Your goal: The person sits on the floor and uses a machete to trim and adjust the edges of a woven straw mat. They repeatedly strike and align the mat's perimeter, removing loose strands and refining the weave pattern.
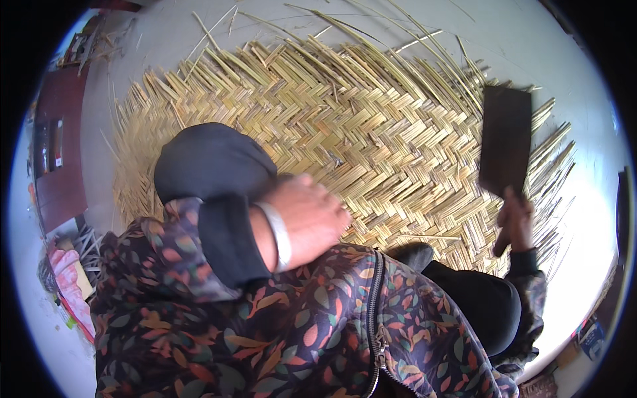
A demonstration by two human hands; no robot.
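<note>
A large mat of woven split reed or bamboo strips (358, 129) lies on the floor before me, in a zigzag weave with loose strip ends around its border. My right hand (516, 221) grips the handle of a broad, dark cleaver-like blade (506, 139), which is held up at the right side of the mat. My left hand (311, 219), with a silver bangle (277, 236) at the wrist, is blurred in front of my body beside my left knee. Its fingers look curled, and whether it holds anything is hidden.
My dark-clad knees (214, 161) and a shoe (415, 256) are at the mat's near side. Long thin strips reach over the pale floor (557, 64) at the top. At the left stand a dark red cabinet (62, 194) and a pink cloth (67, 276).
</note>
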